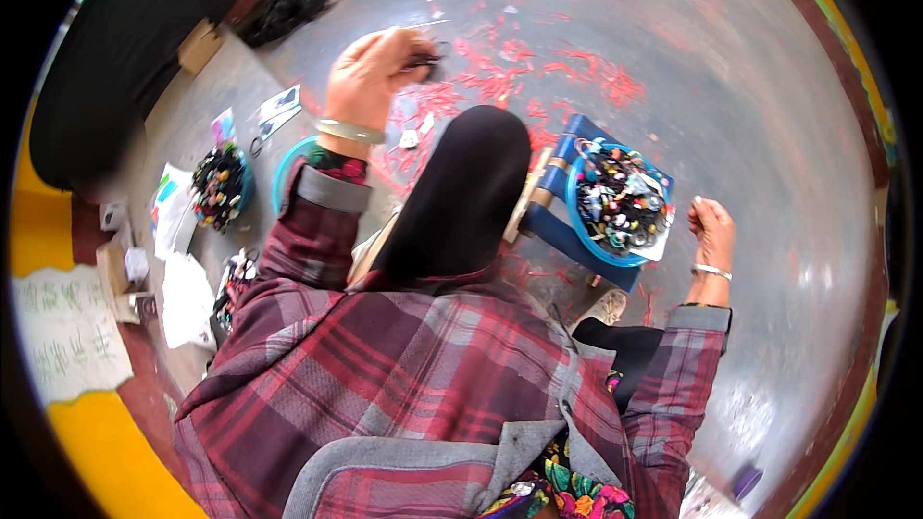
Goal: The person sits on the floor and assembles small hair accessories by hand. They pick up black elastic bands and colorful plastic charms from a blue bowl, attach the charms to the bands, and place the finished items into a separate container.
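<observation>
My left hand [377, 65] is raised over the floor ahead of me, its fingers closed on a small black hair tie [426, 62] that is blurred by motion. A thin pale strip shows just beyond these fingers. Off to the right, my right hand [712, 228] is held with its fingers pinched together; what they hold, if anything, is too small to make out. Beside it, a blue basin [573, 200] heaped with black hair ties and coloured beads [620, 197] stands on a blue stool [553, 229].
Red scraps [500, 72] litter the grey floor. Left of me are a bowl of beaded hair ties [219, 187], scissors [256, 146], printed cards [279, 111] and a white bag [187, 298]. Part of a teal basin [282, 178] shows by my left forearm. A black bag [288, 12] lies farther off.
</observation>
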Action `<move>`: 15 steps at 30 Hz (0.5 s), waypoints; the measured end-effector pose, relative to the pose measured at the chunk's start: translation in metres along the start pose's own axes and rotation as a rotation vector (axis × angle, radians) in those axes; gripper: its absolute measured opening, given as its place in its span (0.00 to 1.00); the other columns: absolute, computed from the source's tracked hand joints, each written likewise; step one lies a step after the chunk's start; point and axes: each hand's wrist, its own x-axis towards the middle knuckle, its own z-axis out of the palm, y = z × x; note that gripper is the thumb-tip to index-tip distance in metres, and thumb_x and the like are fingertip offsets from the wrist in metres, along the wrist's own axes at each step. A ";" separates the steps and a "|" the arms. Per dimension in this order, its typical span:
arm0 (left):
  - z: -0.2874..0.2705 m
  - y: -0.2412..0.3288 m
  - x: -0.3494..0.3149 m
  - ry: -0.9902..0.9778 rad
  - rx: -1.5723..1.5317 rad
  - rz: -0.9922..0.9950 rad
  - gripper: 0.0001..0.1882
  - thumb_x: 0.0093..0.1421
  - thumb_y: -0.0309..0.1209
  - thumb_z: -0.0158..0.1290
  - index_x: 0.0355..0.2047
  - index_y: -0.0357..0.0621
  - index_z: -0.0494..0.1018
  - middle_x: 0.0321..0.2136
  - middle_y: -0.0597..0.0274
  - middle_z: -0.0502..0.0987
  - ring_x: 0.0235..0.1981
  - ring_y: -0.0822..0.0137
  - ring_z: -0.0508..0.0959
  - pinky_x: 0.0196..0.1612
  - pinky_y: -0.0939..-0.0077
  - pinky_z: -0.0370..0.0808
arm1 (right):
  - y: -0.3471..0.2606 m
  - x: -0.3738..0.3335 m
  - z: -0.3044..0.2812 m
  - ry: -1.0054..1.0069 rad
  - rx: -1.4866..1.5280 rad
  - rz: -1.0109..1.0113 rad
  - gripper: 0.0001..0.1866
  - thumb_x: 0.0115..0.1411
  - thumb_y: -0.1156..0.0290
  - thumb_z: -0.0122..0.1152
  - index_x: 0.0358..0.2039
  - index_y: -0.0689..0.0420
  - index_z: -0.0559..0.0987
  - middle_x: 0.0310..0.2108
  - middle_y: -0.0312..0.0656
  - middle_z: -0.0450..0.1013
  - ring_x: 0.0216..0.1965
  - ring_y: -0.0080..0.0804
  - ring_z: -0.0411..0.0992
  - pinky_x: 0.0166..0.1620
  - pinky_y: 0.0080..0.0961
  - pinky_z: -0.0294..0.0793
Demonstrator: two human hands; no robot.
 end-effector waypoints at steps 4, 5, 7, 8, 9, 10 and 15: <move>-0.134 0.022 -0.031 0.352 0.259 -0.010 0.12 0.58 0.32 0.49 0.37 0.35 0.72 0.31 0.56 0.77 0.32 0.68 0.77 0.32 0.82 0.74 | -0.003 -0.004 0.005 -0.025 -0.054 0.010 0.08 0.51 0.67 0.62 0.25 0.58 0.77 0.20 0.33 0.71 0.22 0.16 0.67 0.26 0.13 0.63; -0.155 0.027 -0.045 0.443 0.304 -0.036 0.13 0.58 0.33 0.49 0.38 0.35 0.72 0.30 0.57 0.77 0.32 0.69 0.78 0.32 0.83 0.74 | -0.003 -0.004 0.006 -0.031 -0.060 0.009 0.08 0.51 0.67 0.62 0.25 0.58 0.77 0.20 0.32 0.71 0.22 0.16 0.66 0.26 0.13 0.62; -0.214 0.027 -0.074 0.545 0.306 -0.079 0.12 0.59 0.34 0.49 0.37 0.37 0.72 0.29 0.58 0.77 0.30 0.71 0.78 0.28 0.85 0.74 | 0.000 -0.002 0.011 -0.064 -0.070 0.006 0.08 0.52 0.65 0.61 0.26 0.57 0.76 0.20 0.32 0.71 0.21 0.15 0.65 0.24 0.11 0.62; -0.238 0.022 -0.087 0.607 0.324 -0.132 0.12 0.59 0.34 0.48 0.36 0.38 0.72 0.29 0.59 0.77 0.29 0.71 0.78 0.26 0.85 0.73 | 0.003 -0.001 0.012 -0.072 -0.078 0.003 0.08 0.53 0.65 0.61 0.26 0.56 0.76 0.20 0.31 0.70 0.20 0.15 0.65 0.24 0.11 0.62; -0.256 0.014 -0.096 0.655 0.327 -0.179 0.11 0.59 0.34 0.48 0.35 0.38 0.72 0.28 0.59 0.77 0.28 0.72 0.78 0.24 0.85 0.73 | 0.005 0.000 0.010 -0.081 -0.070 0.012 0.09 0.53 0.65 0.61 0.26 0.56 0.76 0.19 0.32 0.70 0.20 0.15 0.65 0.23 0.11 0.62; -0.269 0.006 -0.107 0.703 0.328 -0.228 0.11 0.59 0.34 0.47 0.35 0.39 0.72 0.28 0.59 0.77 0.27 0.72 0.78 0.23 0.85 0.73 | 0.005 0.000 0.011 -0.079 -0.081 0.018 0.09 0.53 0.65 0.61 0.26 0.56 0.76 0.19 0.32 0.70 0.20 0.15 0.65 0.23 0.11 0.62; -0.301 -0.034 -0.129 0.801 0.381 -0.444 0.09 0.59 0.34 0.47 0.35 0.42 0.72 0.25 0.60 0.78 0.24 0.71 0.78 0.20 0.82 0.73 | 0.010 0.002 0.008 -0.080 -0.133 0.042 0.10 0.53 0.64 0.61 0.26 0.57 0.76 0.20 0.31 0.70 0.20 0.15 0.65 0.23 0.11 0.62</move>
